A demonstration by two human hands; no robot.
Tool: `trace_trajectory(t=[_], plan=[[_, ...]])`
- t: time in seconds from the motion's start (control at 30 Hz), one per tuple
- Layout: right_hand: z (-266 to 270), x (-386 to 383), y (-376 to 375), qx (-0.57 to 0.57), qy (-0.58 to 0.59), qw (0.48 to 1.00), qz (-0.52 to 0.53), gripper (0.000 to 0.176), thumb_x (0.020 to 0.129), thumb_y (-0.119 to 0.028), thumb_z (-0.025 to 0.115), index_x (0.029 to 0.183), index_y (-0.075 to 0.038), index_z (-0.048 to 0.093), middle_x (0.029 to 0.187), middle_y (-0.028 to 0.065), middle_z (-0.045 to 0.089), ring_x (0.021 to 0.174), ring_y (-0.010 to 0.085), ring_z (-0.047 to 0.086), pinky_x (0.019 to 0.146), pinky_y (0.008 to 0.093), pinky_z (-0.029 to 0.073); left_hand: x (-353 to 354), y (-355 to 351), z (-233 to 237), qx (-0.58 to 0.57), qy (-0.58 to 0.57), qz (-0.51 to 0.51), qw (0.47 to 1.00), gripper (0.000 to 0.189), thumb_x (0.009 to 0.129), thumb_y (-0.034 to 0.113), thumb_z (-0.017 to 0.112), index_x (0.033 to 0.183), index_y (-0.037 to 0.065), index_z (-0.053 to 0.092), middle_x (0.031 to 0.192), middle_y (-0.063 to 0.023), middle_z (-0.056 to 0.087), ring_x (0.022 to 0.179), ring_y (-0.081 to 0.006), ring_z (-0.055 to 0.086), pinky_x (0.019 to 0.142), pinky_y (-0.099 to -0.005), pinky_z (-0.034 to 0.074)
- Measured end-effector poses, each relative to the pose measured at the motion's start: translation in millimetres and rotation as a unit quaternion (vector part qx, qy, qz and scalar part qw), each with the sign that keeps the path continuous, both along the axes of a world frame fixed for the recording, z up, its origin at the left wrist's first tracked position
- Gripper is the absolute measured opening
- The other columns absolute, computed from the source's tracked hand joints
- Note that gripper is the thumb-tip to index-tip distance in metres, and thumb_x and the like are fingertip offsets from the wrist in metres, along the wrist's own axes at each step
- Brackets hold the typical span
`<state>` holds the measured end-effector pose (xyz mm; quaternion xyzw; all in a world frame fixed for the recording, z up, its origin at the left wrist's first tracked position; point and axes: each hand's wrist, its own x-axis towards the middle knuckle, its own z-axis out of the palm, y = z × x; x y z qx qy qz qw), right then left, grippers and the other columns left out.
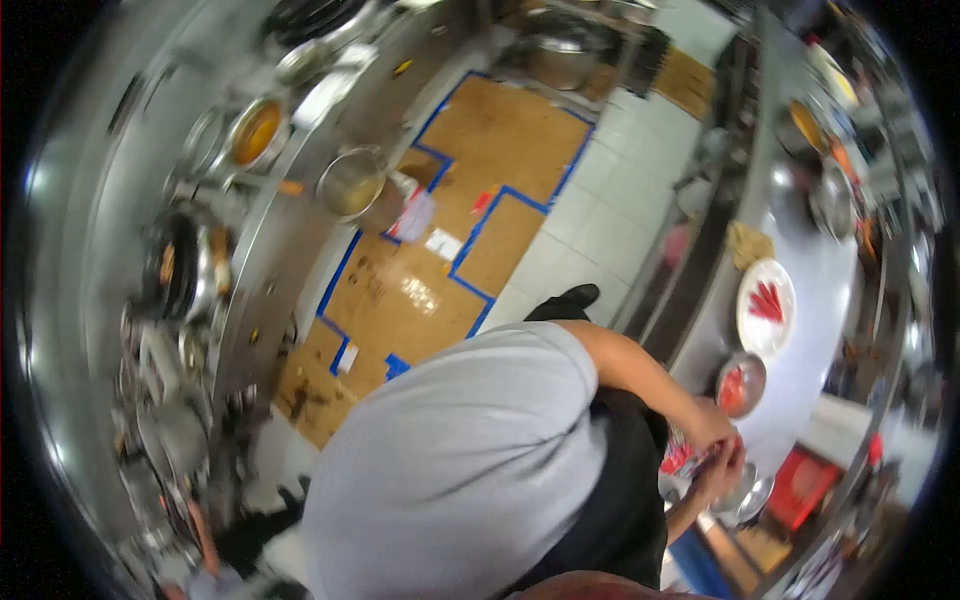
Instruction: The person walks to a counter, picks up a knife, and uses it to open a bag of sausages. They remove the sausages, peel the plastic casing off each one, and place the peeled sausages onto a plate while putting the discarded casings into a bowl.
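Neither of my hands is in view. A person in a grey shirt [460, 460] and black apron [625, 480] fills the lower middle, seen from above and behind. That person's two hands [722, 452] meet over the steel counter [815, 330] at the right, close to some red pieces; what they grip is too small to tell. Beside those hands are small steel bowls [750, 495], a steel bowl of red food [740, 385] and a white plate with red strips [766, 305].
A cooking range runs along the left with a pot of orange liquid [258, 133], a steel pot [350, 183] and a dark wok [180, 265]. Brown cardboard taped in blue [470, 210] covers the aisle floor. A red box [805, 485] sits on the counter.
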<state>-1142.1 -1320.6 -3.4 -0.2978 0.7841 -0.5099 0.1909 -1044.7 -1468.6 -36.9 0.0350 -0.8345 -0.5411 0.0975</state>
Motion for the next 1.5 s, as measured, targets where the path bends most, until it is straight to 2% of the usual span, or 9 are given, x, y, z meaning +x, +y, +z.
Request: trace_trajectory(t=[0.2, 0.3, 0.33, 0.5, 0.53, 0.73, 0.87, 1.2, 1.5], plan=[[-33, -5, 33, 0.029, 0.051, 0.995, -0.075, 0.034, 0.101, -0.024, 0.072, 0.120, 0.004, 0.073, 0.111, 0.0149, 0.076, 0.102, 0.0222, 0.071, 0.092, 0.0375, 0.057, -33, 29, -46, 0.087, 0.075, -0.013, 0.993, 0.025, 0.080, 0.001, 0.071, 0.103, 0.009, 0.079, 0.101, -0.0178, 0.078, 0.097, -0.0349, 0.074, 0.084, -0.0467, 0.058], [-28, 12, 39, -0.024, 0.025, 0.987, -0.156, 0.023, 0.104, -0.019, 0.070, 0.111, 0.003, 0.075, 0.097, 0.0060, 0.074, 0.089, 0.0135, 0.066, 0.083, 0.0300, 0.055, -24, 36, -19, 0.153, 0.053, -0.022, 0.987, 0.024, 0.082, 0.010, 0.075, 0.104, 0.002, 0.074, 0.091, -0.0204, 0.073, 0.088, -0.0390, 0.071, 0.079, -0.0488, 0.055], [-30, 8, 50, -0.022, 0.012, 0.988, -0.155, 0.033, 0.103, -0.027, 0.069, 0.114, 0.003, 0.076, 0.102, 0.0143, 0.079, 0.095, 0.0187, 0.071, 0.087, 0.0351, 0.056, -32, 42, -32, 0.118, 0.080, -0.035, 0.989, 0.026, 0.083, 0.011, 0.077, 0.106, 0.002, 0.073, 0.091, -0.0201, 0.073, 0.086, -0.0368, 0.071, 0.077, -0.0470, 0.055], [-15, 23, 76, -0.037, -0.157, 0.946, -0.280, 0.027, 0.102, -0.026, 0.070, 0.095, 0.000, 0.076, 0.075, -0.0010, 0.065, 0.065, 0.0079, 0.053, 0.059, 0.0295, 0.043, -39, 29, -5, 0.058, 0.028, -0.175, 0.983, 0.036, 0.089, 0.009, 0.074, 0.124, 0.001, 0.070, 0.101, -0.0173, 0.073, 0.089, -0.0251, 0.070, 0.082, -0.0395, 0.055], [-13, 28, 73, -0.065, -0.189, 0.933, -0.299, 0.021, 0.103, -0.021, 0.070, 0.088, -0.007, 0.067, 0.066, -0.0070, 0.052, 0.049, 0.0027, 0.039, 0.043, 0.0235, 0.026, -41, 26, -1, 0.054, 0.037, -0.182, 0.981, 0.035, 0.090, 0.009, 0.074, 0.124, 0.001, 0.070, 0.101, -0.0171, 0.073, 0.088, -0.0252, 0.070, 0.082, -0.0393, 0.055], [22, 50, 60, -0.055, -0.232, 0.893, -0.381, 0.026, 0.107, -0.020, 0.065, 0.118, 0.001, 0.075, 0.072, -0.0047, 0.057, 0.060, 0.0040, 0.046, 0.054, 0.0246, 0.036, -66, -3, 6, 0.073, 0.103, -0.218, 0.968, 0.027, 0.092, 0.007, 0.075, 0.118, 0.001, 0.072, 0.095, -0.0146, 0.071, 0.084, -0.0237, 0.068, 0.076, -0.0371, 0.054], [46, 72, 15, -0.081, -0.121, 0.924, -0.354, 0.047, 0.106, -0.020, 0.063, 0.146, 0.006, 0.061, 0.104, 0.0037, 0.071, 0.091, 0.0100, 0.062, 0.085, 0.0275, 0.052, -79, -34, 27, 0.060, 0.079, -0.240, 0.966, 0.024, 0.088, 0.008, 0.078, 0.110, 0.000, 0.072, 0.095, -0.0151, 0.072, 0.083, -0.0272, 0.071, 0.073, -0.0379, 0.056], [71, 72, -40, -0.129, -0.080, 0.919, -0.363, 0.041, 0.109, -0.009, 0.060, 0.148, 0.001, 0.058, 0.122, 0.0087, 0.073, 0.101, 0.0082, 0.064, 0.089, 0.0257, 0.054, -99, -48, 51, 0.038, 0.201, -0.255, 0.945, 0.023, 0.081, 0.002, 0.080, 0.099, 0.000, 0.067, 0.092, -0.0151, 0.068, 0.081, -0.0321, 0.073, 0.065, -0.0402, 0.059], [70, 69, -59, -0.137, -0.039, 0.881, -0.450, 0.033, 0.105, -0.008, 0.063, 0.135, 0.006, 0.068, 0.099, 0.0082, 0.076, 0.088, 0.0111, 0.068, 0.083, 0.0288, 0.056, -111, -51, 46, 0.000, 0.260, -0.245, 0.934, 0.026, 0.077, 0.002, 0.080, 0.100, 0.003, 0.067, 0.094, -0.0149, 0.069, 0.078, -0.0354, 0.070, 0.066, -0.0440, 0.056]])
